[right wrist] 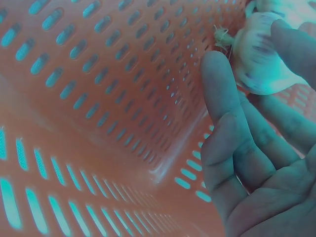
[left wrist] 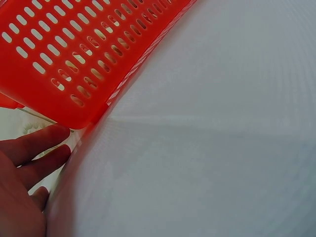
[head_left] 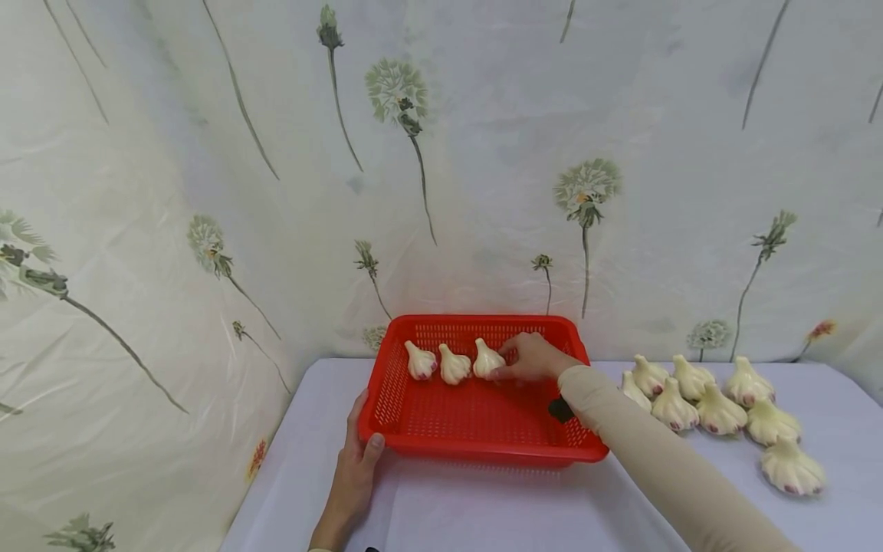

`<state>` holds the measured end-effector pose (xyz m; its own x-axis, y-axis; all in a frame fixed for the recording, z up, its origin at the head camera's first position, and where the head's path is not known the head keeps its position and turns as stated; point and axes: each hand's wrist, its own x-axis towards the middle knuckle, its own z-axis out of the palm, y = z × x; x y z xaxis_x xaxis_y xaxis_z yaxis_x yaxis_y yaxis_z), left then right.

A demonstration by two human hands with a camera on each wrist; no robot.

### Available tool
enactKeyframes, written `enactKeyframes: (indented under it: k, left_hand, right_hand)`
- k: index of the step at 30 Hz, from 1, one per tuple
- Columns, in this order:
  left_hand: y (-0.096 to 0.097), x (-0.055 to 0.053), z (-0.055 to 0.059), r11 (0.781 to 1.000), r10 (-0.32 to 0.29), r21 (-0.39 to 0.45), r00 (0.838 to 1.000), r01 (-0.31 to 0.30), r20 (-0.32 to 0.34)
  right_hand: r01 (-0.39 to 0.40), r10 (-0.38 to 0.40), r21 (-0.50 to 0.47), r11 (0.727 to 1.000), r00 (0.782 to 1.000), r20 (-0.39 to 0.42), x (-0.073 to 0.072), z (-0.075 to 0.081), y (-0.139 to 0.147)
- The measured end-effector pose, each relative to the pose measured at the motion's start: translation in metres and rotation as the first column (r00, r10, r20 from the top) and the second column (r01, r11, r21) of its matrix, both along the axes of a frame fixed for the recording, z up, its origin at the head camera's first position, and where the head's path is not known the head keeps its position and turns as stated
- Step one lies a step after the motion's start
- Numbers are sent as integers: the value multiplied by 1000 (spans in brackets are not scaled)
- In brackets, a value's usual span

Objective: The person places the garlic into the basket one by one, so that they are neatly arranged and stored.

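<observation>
In the head view, three garlic bulbs stand in a row in a red plastic basket [head_left: 483, 441]: the left bulb [head_left: 420, 362], the middle bulb [head_left: 454, 365] and the right bulb [head_left: 486, 358]. My right hand [head_left: 534, 359] reaches into the basket and holds the right bulb between thumb and fingers. Close up in the right wrist view, thumb and fingers lie around that garlic bulb [right wrist: 261, 54]. My left hand [head_left: 355, 471] rests at the basket's front left corner, thumb by the rim, fingers along the outside. The left wrist view shows those fingers [left wrist: 44, 143] fairly straight beside the basket corner.
Several more garlic bulbs [head_left: 720, 410] lie grouped on the white-covered table [head_left: 497, 510], right of the basket and beyond the right forearm [head_left: 662, 460]. A dandelion-patterned curtain [head_left: 476, 192] hangs behind the table and along its left side.
</observation>
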<state>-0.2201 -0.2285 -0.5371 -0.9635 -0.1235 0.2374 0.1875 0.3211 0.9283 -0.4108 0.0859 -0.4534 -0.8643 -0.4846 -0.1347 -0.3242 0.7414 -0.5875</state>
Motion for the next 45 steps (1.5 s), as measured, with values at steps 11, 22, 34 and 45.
enactKeyframes:
  k: [11, 22, 34, 45]
  left_hand:
    - [0, 1, 3, 1000, -20, 2, 1000, 20, -4]
    - [2, 1, 0, 1000, -11, -15, 1000, 11, 3]
    - [2, 4, 2, 999, -4, -35, 1000, 3, -16]
    - [10, 14, 18, 999, 4, -47, 1000, -5, -21]
  right_hand:
    - [33, -33, -15, 999, 999, -16, -1, 0, 0]
    - [110, -111, -79, 991, 994, -10, 5, 16, 13]
    - [-28, -5, -209, 977, 988, -157, 22, 70, 67]
    - [99, -110, -51, 994, 954, -280, 53, 87, 163]
